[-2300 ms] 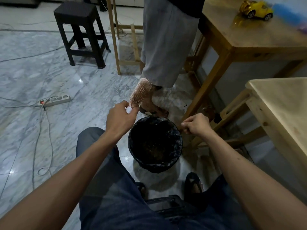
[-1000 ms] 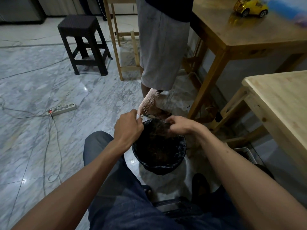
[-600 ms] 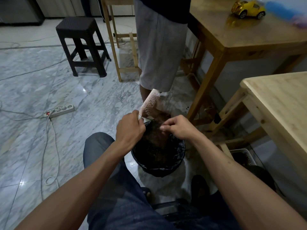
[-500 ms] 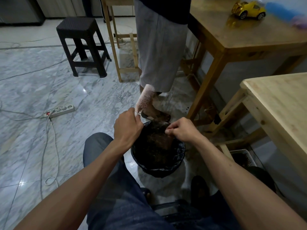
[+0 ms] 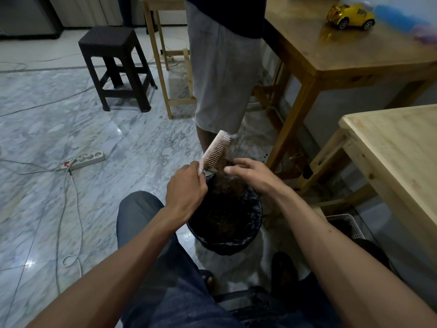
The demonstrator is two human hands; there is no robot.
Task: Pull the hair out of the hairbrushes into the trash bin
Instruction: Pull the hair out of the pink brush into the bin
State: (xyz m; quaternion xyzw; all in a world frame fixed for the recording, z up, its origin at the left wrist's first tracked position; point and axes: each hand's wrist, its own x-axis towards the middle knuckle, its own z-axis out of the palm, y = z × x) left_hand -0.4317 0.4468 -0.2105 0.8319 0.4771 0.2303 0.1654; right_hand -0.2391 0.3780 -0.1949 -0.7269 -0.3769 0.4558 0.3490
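Note:
A pink hairbrush (image 5: 216,149) points up and away over the far rim of the trash bin, its bristles facing right. My left hand (image 5: 185,189) is shut on its handle. A black-lined trash bin (image 5: 256,210) stands on the floor between my knees, with brown hair inside. A clump of brown hair (image 5: 224,165) hangs at the brush's lower bristles. My right hand (image 5: 251,176) hovers just right of the brush over the bin, fingers spread, its fingertips at the hair clump.
A person in grey shorts (image 5: 222,74) stands just beyond the bin. Two wooden tables (image 5: 354,65) (image 5: 399,147) stand on the right; the far one carries a yellow toy car (image 5: 350,15). A dark stool (image 5: 115,67) and a power strip (image 5: 86,159) with cables sit left. A white basket (image 5: 347,223) lies under the near table.
The brush has turned so its bristles face right. My right hand has opened from a pinch over the bin and moved up to the bristles.

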